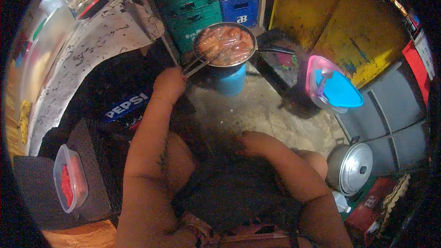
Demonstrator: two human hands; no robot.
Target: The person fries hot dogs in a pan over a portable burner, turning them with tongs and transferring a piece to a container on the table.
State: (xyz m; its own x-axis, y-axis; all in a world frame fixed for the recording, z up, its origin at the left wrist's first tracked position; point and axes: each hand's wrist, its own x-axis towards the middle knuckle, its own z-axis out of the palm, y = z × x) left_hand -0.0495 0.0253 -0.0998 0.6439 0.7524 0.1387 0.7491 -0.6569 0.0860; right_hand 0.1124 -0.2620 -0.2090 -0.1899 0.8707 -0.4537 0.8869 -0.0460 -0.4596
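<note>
My left hand (169,85) is closed around metal tongs (198,67). The tips of the tongs reach over the left side of a frying pan (229,65) and touch or nearly touch the food. Glossy reddish, sausage-like pieces (229,41) fill the pan in an orange-red liquid. Under the pan is a blue cylinder-shaped base (231,82), and the dark handle (278,50) points right. My right hand (250,143) hangs low near my knees, away from the pan; its fingers are lost in shadow.
Green crates (190,16) and a blue crate (240,13) stand behind the pan. On the right are a pink-rimmed container (311,76) with a blue tray (340,92), and a lidded pot (359,170). A plastic tub (72,179) with red contents sits left.
</note>
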